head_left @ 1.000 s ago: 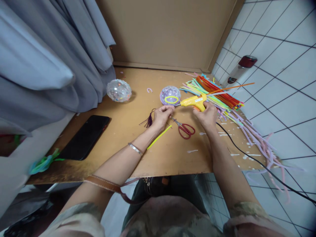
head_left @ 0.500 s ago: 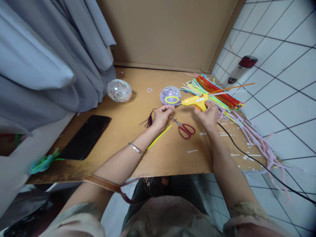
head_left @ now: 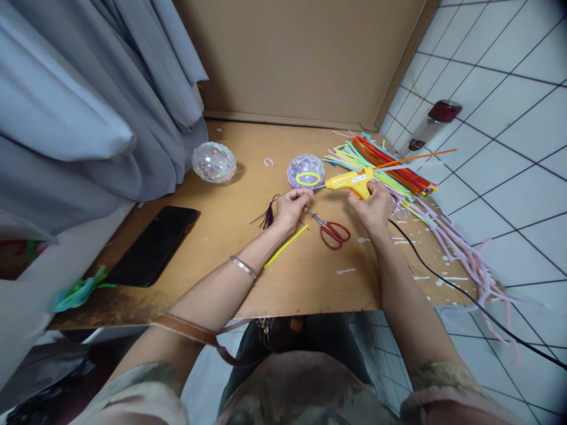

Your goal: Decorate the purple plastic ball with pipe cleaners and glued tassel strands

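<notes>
The yellow glue gun (head_left: 349, 180) has a pale label on its body, a metal nozzle and a trailing black cord; the purple beaded ball (head_left: 305, 172) is translucent, a yellow ring (head_left: 308, 179) at its near side. Your right hand (head_left: 373, 206) grips the gun's handle, the nozzle directed toward your left hand (head_left: 295, 206). Your left fingertips are pinched together just in front of the ball; what they hold is too small to tell. Red-handled scissors (head_left: 333, 231) lie between your hands on the brown counter (head_left: 212, 242), beside white tiled wall (head_left: 509, 118).
</notes>
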{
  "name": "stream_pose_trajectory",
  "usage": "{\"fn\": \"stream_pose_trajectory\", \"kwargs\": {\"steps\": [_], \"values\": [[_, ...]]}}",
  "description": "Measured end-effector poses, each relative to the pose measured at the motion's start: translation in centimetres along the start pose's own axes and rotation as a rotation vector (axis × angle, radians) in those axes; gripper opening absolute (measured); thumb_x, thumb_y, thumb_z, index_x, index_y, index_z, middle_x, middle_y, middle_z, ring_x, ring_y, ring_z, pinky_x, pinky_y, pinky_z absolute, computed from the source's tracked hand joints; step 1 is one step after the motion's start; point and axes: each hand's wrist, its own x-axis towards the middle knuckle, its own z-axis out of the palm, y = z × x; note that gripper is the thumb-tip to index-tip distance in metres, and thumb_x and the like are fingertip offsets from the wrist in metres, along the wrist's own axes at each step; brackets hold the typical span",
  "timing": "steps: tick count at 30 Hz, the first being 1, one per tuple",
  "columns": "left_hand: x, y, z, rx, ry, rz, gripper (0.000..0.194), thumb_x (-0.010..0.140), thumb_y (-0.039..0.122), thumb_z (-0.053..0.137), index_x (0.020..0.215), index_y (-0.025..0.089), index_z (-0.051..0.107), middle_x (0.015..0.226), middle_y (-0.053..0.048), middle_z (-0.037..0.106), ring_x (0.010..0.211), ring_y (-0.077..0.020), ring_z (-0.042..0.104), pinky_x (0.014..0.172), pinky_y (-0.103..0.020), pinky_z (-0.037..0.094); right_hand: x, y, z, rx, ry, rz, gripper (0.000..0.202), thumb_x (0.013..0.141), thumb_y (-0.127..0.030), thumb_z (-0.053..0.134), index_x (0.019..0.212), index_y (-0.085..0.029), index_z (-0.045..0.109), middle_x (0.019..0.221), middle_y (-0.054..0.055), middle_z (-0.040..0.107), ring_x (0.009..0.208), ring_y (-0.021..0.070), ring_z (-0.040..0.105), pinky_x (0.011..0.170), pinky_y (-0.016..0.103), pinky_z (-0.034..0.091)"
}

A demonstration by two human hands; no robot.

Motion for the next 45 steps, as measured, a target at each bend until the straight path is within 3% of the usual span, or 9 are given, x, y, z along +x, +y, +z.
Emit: {"fn": "stream_pose_trajectory", "kwargs": {"steps": [9,20,45], "values": [[0.12,-0.08,0.02,-0.004,0.005,-0.006,0.007,0.066,0.015,0.075,0.063,0.016,0.069,0.061,0.002,0.062,0.053,-0.0053,0.045,0.054,-0.02,0.039,-0.08,-0.29,-0.07,0.034,-0.054,0.0,0.025,0.067,-0.039,0.064,0.069,-0.025,0.044,0.077,0.002,0.053,0.074,0.0222,0.052,0.069,0.036,0.042],[0.2,-0.15,-0.1,0.012,0.0,0.007,0.01,0.067,0.018,0.076,0.062,0.017,0.068,0.063,0.001,0.063,0.054,-0.0061,0.046,0.055,-0.022,0.039,-0.06,0.06,0.05,0.026,-0.001,-0.024,0.023,0.067,-0.041,0.065,0.071,-0.025,0.049,0.079,0.004,0.056,0.077,0.0237,0.052,0.069,0.036,0.043],[0.35,-0.49,-0.29,-0.009,-0.013,0.021,0.004,0.064,0.019,0.073,0.062,0.017,0.07,0.062,0.002,0.063,0.054,-0.0053,0.046,0.053,-0.019,0.039,-0.12,0.16,0.24,0.027,-0.022,-0.035,0.022,0.068,-0.039,0.064,0.071,-0.025,0.048,0.078,0.003,0.055,0.077,0.0232,0.052,0.07,0.036,0.043]]}}
